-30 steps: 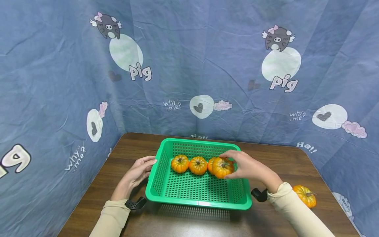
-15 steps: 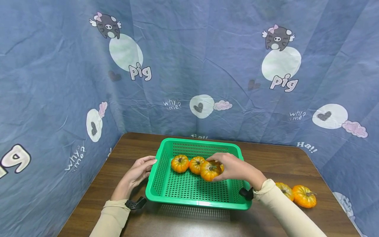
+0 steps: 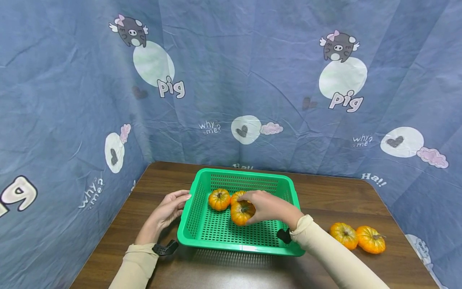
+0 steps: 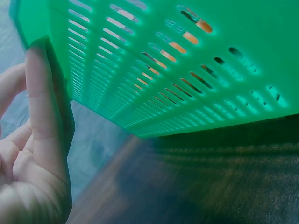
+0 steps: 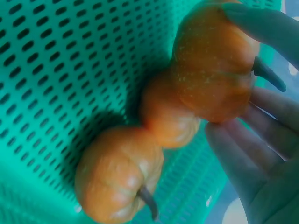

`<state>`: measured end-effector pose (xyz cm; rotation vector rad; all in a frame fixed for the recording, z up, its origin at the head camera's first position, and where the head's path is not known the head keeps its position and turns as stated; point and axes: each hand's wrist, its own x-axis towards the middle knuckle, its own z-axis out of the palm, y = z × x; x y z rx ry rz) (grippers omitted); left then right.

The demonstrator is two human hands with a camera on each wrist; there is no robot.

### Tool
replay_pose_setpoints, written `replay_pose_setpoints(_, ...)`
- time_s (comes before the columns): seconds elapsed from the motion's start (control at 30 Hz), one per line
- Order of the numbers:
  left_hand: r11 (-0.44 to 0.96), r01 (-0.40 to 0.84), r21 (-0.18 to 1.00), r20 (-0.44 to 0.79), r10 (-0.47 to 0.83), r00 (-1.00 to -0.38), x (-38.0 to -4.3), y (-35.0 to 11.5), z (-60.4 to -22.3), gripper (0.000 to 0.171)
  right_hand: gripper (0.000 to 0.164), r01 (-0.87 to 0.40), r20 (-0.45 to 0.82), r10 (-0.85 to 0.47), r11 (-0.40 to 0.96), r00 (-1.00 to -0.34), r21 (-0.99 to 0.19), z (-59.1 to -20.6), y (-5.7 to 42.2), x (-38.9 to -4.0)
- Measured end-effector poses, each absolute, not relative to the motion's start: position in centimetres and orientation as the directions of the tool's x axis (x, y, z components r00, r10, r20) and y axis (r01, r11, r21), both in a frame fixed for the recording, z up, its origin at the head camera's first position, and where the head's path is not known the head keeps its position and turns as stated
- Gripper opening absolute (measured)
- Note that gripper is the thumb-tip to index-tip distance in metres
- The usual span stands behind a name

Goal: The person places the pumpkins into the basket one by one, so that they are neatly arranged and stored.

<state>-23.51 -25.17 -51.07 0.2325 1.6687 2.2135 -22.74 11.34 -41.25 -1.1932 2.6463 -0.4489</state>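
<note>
My right hand (image 3: pixel 265 206) grips a small orange pumpkin (image 3: pixel 241 213) by its sides, thumb and fingers spread round it. It is held low inside a green plastic basket (image 3: pixel 249 248). In the right wrist view, the stem of this held pumpkin (image 5: pixel 212 65) points toward the palm. Another pumpkin (image 3: pixel 219 200) sits at the basket's left, and a second one (image 3: pixel 236 196) beside it is partly covered by the held one. The basket's right part lies behind my right hand. With thumb and fingers, my left hand (image 3: pixel 169 208) holds the basket's left rim (image 4: pixel 35 18).
Two more pumpkins, one yellowish (image 3: pixel 344 236) and one deeper orange (image 3: pixel 371 239), lie side by side on the brown wooden table (image 3: pixel 325 196), right of the basket. A blue printed cloth (image 3: pixel 216 96) hangs behind and along the sides.
My right hand has carried the pumpkin leftward and slightly nearer inside the basket. The two table pumpkins have come out from behind my right sleeve. My left hand stays at the rim.
</note>
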Motion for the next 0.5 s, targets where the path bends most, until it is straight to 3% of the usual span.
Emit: replay_pose_setpoints(0.5, -0.234, -0.178, 0.956, -0.080, 0.375, -0.924, -23.3, -25.1, -50.9, 0.019, 0.065, -0.750, -0.098, -0.802, 0.587, -0.589, -0.304, -42.6, 7.1, -23.0)
